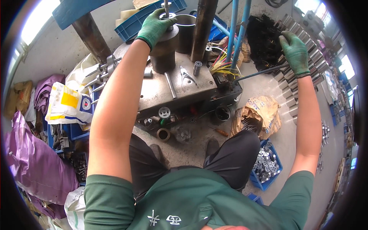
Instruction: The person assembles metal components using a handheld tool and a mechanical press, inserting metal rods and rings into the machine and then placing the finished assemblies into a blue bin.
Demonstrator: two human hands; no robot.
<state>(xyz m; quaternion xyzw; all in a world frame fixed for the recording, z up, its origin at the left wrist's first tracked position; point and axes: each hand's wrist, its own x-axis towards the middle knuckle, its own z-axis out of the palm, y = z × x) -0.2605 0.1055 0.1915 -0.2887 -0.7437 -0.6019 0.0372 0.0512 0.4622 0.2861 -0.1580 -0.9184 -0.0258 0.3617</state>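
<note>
My left hand, in a green glove, has its fingers round a shiny metal ring on top of a dark stepped cylinder. A narrow metal rod stands upright through the ring's middle. The cylinder rests on a steel work plate. Out to the right, my gloved right hand is raised with its fingers loosely bent and apart. The end of a dark lever meets that hand's lower edge; whether it touches the palm is hidden.
Pliers, a metal pin and a small sleeve lie on the plate. Steel columns and blue pipes stand behind. Stacked metal tubes, a paper sack and a blue bin of metal parts are right.
</note>
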